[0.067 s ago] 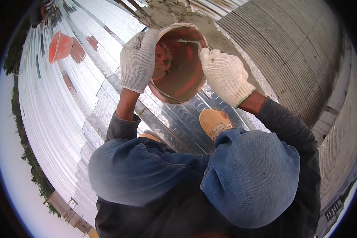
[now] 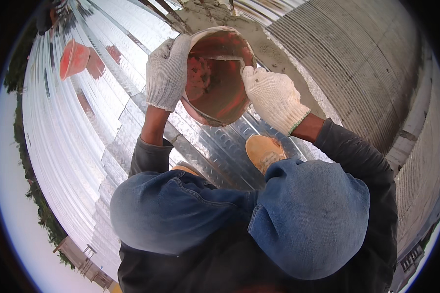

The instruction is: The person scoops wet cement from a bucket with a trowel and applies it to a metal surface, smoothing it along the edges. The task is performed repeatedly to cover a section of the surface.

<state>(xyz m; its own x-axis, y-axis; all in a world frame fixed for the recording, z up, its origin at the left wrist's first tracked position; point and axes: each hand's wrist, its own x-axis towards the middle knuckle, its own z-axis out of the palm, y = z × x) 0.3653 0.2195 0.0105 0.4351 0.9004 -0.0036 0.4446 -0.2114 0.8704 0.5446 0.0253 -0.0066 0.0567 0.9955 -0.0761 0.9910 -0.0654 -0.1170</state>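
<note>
A red bucket (image 2: 220,110), smeared with grey mortar, is tilted with its mouth turned toward me. My left hand (image 2: 168,73), in a grey-white knit glove, is closed on the bucket's left rim. My right hand (image 2: 275,97), gloved in the same way, is closed at the right side of the mouth. From its fingers a thin bent tool that looks like a trowel (image 2: 225,58) reaches into the bucket; most of its handle is hidden in the glove. Wet mortar clings to the inside wall.
Shiny ribbed metal decking (image 2: 78,141) spreads under and left of me. A second red bucket (image 2: 75,58) lies tipped at the far left. Wet mortar (image 2: 215,14) lies beyond my bucket, beside grooved grey panels (image 2: 347,53) on the right. My tan shoe (image 2: 265,151) stands below the bucket.
My right hand and the trowel have shifted slightly left and toward me inside the bucket. The bucket and left hand have moved a little to the left.
</note>
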